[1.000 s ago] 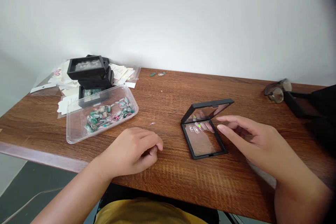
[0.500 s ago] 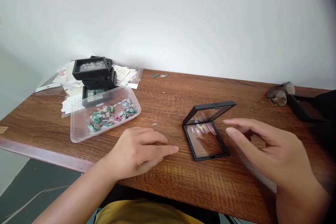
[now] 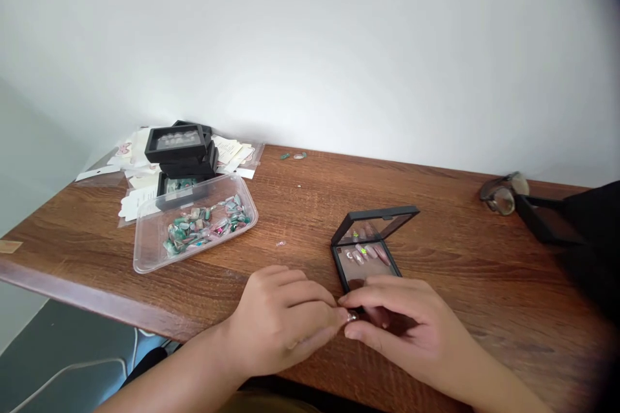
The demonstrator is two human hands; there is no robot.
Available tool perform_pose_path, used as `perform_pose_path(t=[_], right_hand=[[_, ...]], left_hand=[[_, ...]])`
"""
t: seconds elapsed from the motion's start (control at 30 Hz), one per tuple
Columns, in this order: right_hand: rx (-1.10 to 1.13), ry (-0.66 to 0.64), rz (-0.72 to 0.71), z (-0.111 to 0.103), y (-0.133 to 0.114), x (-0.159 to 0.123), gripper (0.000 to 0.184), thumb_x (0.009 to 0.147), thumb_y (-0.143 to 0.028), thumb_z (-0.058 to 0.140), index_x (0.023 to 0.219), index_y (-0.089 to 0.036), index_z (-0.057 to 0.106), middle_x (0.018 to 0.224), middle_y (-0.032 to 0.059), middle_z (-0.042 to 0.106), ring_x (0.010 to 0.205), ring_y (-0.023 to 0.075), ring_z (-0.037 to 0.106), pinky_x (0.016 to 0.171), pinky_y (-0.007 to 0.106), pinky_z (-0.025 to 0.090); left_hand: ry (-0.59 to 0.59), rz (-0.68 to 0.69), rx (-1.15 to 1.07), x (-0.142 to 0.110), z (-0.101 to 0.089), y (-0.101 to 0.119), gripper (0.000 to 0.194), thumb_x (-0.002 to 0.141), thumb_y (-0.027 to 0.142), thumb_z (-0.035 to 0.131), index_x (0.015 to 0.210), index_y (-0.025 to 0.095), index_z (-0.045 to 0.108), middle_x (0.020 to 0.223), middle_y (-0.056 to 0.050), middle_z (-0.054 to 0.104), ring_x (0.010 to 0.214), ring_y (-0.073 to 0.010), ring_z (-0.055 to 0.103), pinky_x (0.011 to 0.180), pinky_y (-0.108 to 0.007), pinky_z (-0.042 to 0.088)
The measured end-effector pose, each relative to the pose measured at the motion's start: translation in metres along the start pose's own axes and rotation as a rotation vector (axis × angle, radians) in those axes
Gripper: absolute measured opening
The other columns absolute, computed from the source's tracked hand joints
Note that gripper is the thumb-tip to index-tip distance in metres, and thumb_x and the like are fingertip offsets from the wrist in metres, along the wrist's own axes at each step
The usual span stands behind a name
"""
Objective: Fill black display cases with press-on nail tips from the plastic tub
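Note:
My left hand [image 3: 290, 316] is closed, its fingertips pinching a small shiny press-on nail [image 3: 351, 315]. Around that nail my right hand [image 3: 411, 326] reaches in from the right, thumb and forefinger spread a little apart on either side; contact with it is hard to make out. Just beyond the hands stands a black display case [image 3: 340, 269] with a clear film window, its lid tilted up. A row of pinkish press-on nails [image 3: 371, 253], one with a bright green flower, lies on the film. My right hand hides the case's front edge.
On the left sits a clear plastic tub [image 3: 145, 251] of green and pink nails. Behind it are stacked black cases [image 3: 181, 155] and paper cards [image 3: 138, 203]. Loose nails [image 3: 300, 155] lie near the wall. Glasses [image 3: 504, 200] and another black case [image 3: 547, 222] are at right.
My right hand has moved left and down to meet my left hand in front of the case. My left hand has shifted right, and a shiny nail now shows at its fingertips.

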State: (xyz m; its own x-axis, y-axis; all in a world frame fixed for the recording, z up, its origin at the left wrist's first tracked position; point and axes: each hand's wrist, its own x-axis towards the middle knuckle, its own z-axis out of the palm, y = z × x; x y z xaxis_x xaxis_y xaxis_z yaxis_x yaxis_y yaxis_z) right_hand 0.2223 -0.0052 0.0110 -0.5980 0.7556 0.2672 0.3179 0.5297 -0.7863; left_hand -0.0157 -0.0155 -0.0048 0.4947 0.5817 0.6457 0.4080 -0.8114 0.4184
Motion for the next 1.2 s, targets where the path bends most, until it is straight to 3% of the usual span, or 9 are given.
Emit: perform_pose_path(t=[0.13, 0.33, 0.57, 0.7, 0.9, 1.03, 1.2], right_hand=[[0.007, -0.023, -0.013, 0.003, 0.001, 0.001, 0.016, 0.102, -0.036, 0.072, 0.100, -0.022, 0.079, 0.066, -0.0029, 0.060, 0.057, 0.0100, 0.055, 0.054, 0.021, 0.041], [0.011, -0.042, 0.030, 0.003, 0.001, 0.002, 0.019, 0.102, -0.038, 0.071, 0.097, -0.022, 0.078, 0.067, -0.0035, 0.061, 0.058, 0.0093, 0.055, 0.055, 0.020, 0.042], [-0.006, -0.026, 0.035, -0.002, 0.000, 0.003, 0.014, 0.102, -0.035, 0.071, 0.097, -0.024, 0.077, 0.067, -0.0049, 0.061, 0.057, 0.0090, 0.056, 0.055, 0.020, 0.043], [-0.105, 0.094, 0.038, -0.015, 0.003, -0.001, 0.007, 0.100, -0.032, 0.072, 0.098, -0.027, 0.076, 0.068, -0.0059, 0.061, 0.056, 0.0092, 0.056, 0.054, 0.020, 0.044], [-0.317, 0.324, 0.118, -0.037, 0.018, -0.012, 0.004, 0.098, -0.031, 0.072, 0.101, -0.030, 0.075, 0.067, -0.0068, 0.053, 0.056, 0.0098, 0.052, 0.057, 0.022, 0.043], [-0.327, 0.274, 0.184, -0.039, 0.027, -0.014, 0.009, 0.098, -0.037, 0.072, 0.100, -0.029, 0.076, 0.066, -0.0063, 0.054, 0.055, 0.0108, 0.051, 0.057, 0.024, 0.043], [-0.287, 0.133, 0.228, -0.035, 0.030, -0.012, 0.014, 0.100, -0.037, 0.068, 0.098, -0.028, 0.079, 0.073, -0.0038, 0.065, 0.059, 0.0120, 0.057, 0.057, 0.025, 0.045]], left_hand=[[0.003, 0.040, 0.006, -0.002, 0.001, -0.002, 0.013, 0.096, 0.018, 0.068, 0.084, 0.019, 0.063, 0.090, 0.005, 0.078, 0.063, -0.0116, 0.057, 0.058, -0.031, 0.037], [-0.010, 0.039, 0.007, -0.003, -0.002, -0.003, 0.005, 0.099, 0.020, 0.065, 0.098, 0.021, 0.069, 0.093, 0.005, 0.078, 0.066, -0.0120, 0.059, 0.059, -0.031, 0.038], [-0.065, 0.041, 0.008, -0.003, -0.004, -0.002, 0.012, 0.099, 0.019, 0.064, 0.109, 0.022, 0.071, 0.096, 0.005, 0.078, 0.068, -0.0124, 0.060, 0.059, -0.030, 0.040], [-0.148, 0.006, 0.005, -0.003, -0.003, -0.003, 0.022, 0.099, 0.016, 0.062, 0.119, 0.023, 0.068, 0.106, 0.003, 0.077, 0.081, -0.0137, 0.064, 0.068, -0.030, 0.044], [-0.320, 0.033, 0.061, -0.005, -0.001, -0.004, 0.029, 0.106, 0.027, 0.055, 0.135, 0.027, 0.062, 0.142, 0.004, 0.067, 0.123, -0.0176, 0.061, 0.103, -0.034, 0.044], [-0.411, 0.020, 0.140, -0.006, 0.000, -0.006, 0.033, 0.110, 0.031, 0.046, 0.138, 0.024, 0.061, 0.155, 0.005, 0.058, 0.137, -0.0203, 0.054, 0.110, -0.037, 0.041], [-0.452, 0.011, 0.139, -0.005, 0.001, -0.006, 0.036, 0.111, 0.033, 0.042, 0.140, 0.019, 0.059, 0.154, 0.004, 0.059, 0.138, -0.0206, 0.054, 0.112, -0.038, 0.041]])
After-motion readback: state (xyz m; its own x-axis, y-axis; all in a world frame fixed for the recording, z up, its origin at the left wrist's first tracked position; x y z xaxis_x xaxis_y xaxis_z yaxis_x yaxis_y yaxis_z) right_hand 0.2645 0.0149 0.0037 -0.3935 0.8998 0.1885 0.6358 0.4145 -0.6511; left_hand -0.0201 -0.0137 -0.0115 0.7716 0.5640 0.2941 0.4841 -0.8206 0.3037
